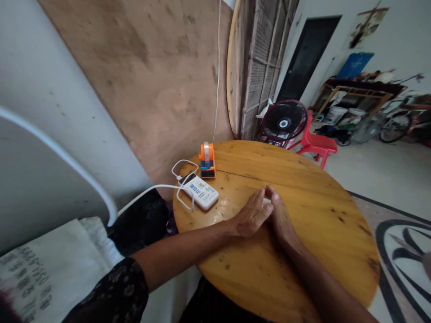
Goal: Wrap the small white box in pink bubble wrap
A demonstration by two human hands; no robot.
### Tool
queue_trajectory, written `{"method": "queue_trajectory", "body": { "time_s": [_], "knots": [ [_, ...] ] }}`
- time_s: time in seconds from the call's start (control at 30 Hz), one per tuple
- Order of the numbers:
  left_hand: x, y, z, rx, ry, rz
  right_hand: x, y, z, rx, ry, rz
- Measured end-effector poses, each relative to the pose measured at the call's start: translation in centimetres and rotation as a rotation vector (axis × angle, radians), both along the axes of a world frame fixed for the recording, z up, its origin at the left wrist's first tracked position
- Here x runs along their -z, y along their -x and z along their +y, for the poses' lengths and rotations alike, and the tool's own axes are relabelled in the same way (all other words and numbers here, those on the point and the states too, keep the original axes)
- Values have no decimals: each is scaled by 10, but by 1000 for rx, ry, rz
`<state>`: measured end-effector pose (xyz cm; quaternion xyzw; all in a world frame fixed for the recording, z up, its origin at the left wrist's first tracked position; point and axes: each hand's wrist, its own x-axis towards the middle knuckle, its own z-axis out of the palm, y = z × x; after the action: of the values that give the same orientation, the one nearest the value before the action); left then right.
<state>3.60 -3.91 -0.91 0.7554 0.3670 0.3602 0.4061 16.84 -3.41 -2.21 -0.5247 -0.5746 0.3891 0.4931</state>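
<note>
Both my hands rest on the round wooden table (303, 233) near its middle. My left hand (251, 216) and my right hand (280, 217) meet at the fingertips, fingers pressed together as in a pinch. Whatever sits between the fingertips is too small to make out. To the left of my hands lies a white power bank (202, 192) with a white cable (180, 179) looped beside it. Behind the power bank stands an orange and blue tape dispenser (207, 160).
A plywood board (161, 80) and a round tabletop (232, 72) lean on the wall behind the table. A black fan (284, 120) and red plastic chair (318, 144) stand beyond the far edge. A bicycle (400, 121) and cluttered shelf (357, 96) are at the back right.
</note>
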Motion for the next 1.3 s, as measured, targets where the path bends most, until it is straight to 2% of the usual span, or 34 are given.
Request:
{"method": "queue_trajectory", "body": {
  "time_s": [0.17, 0.33, 0.4, 0.47, 0.53, 0.6, 0.67, 0.8, 0.9, 1.07, 1.3],
  "knots": [
    [4, -1, -1, -4, -43, 24, 3, -3, 2, -3, -65, 36],
    [0, 1, 1, 11, 39, 36, 1, -4, 4, -37, 26, -7],
    [-1, 5, 4, -28, 88, -8, -1, -7, 7, -2, 25, 46],
    [-2, 12, 6, -84, 159, -48, -5, -17, 11, 97, -37, 120],
    [-2, 19, 9, -127, 106, 5, -9, -31, 14, 157, -35, 151],
    [-1, 25, 10, -163, 48, 107, -15, -47, 16, 92, 80, 140],
    [1, 27, 12, -143, 5, 223, -21, -61, 14, -35, 166, 120],
    [5, 26, 14, -132, -35, 331, -20, -71, 6, -295, 150, -64],
    [7, 24, 16, -129, -55, 308, -13, -66, 4, -280, 60, -227],
    [10, 22, 18, -164, -84, 256, -8, -58, 7, -223, -14, -356],
    [11, 21, 19, -129, -117, 364, -10, -65, 5, -282, 4, -350]
  ]
}}
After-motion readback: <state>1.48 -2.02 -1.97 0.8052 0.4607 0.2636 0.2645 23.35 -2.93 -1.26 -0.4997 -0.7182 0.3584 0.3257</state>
